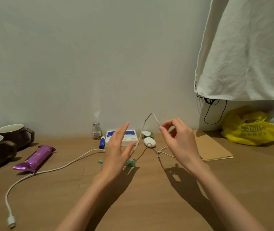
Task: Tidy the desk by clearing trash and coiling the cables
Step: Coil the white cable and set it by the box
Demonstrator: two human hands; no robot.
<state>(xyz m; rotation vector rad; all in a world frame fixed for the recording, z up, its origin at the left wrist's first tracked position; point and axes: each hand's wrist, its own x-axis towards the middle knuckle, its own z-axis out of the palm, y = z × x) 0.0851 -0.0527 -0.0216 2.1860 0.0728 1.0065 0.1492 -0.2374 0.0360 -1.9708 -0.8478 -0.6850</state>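
A white cable [52, 169] snakes over the wooden desk [149, 205] from a plug at the front left up to a raised bend in mid-air. My right hand [178, 139] pinches that cable just right of the bend, above the desk. My left hand [117, 147] hovers with straight fingers beside the hanging stretch of cable and holds nothing. A purple snack wrapper [34, 158] lies at the left. A small green crumpled wrapper [130, 163] lies under my left hand. A loose end of thin white cable [162, 151] lies below my right hand.
Two dark mugs [7, 140] stand at the far left. By the wall stand a small bottle [96, 130], a blue tube [102, 142], a tissue pack [129, 139] and two white oval objects [149, 142]. A brown notebook [213, 147] and a yellow bag [249, 129] are right.
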